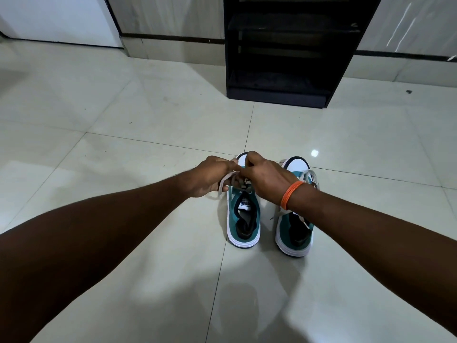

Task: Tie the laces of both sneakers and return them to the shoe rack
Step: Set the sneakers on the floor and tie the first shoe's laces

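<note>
Two teal sneakers with white soles sat side by side on the glossy tiled floor (pixel 148 243), heels toward the camera, toes pointing at the shoe rack (pixel 291 58). The rack (black, open shelves) stood against the far wall, well apart from the shoes, nothing visible on its shelves in the dark.

Left sneaker (pixel 243 219) was directly under both hands. Left hand (pixel 210 178) was curled over the shoe's outer side, fingers closed around a pale lace (pixel 222 186); one lace end trailed out below the fist and down toward the floor beside the shoe. Right hand (pixel 265 178) was closed too, knuckles up, pinching the other part of the same lace just above the tongue. The two hands were touching or nearly touching at the fingertips over the forefoot, so the lace crossing itself was mostly hidden (couldn't tell whether a knot was formed). Only the white toe cap showed beyond the hands, and the heel and collar showed below them.

Right sneaker (pixel 295 226) lay just beside the left one, not held by either hand. The right wrist, wearing an orange thread band (pixel 291 194), crossed above its mid-section. Its laces (pixel 310 175) looked loose near the toe end, with a strand lying across the opening.
</note>
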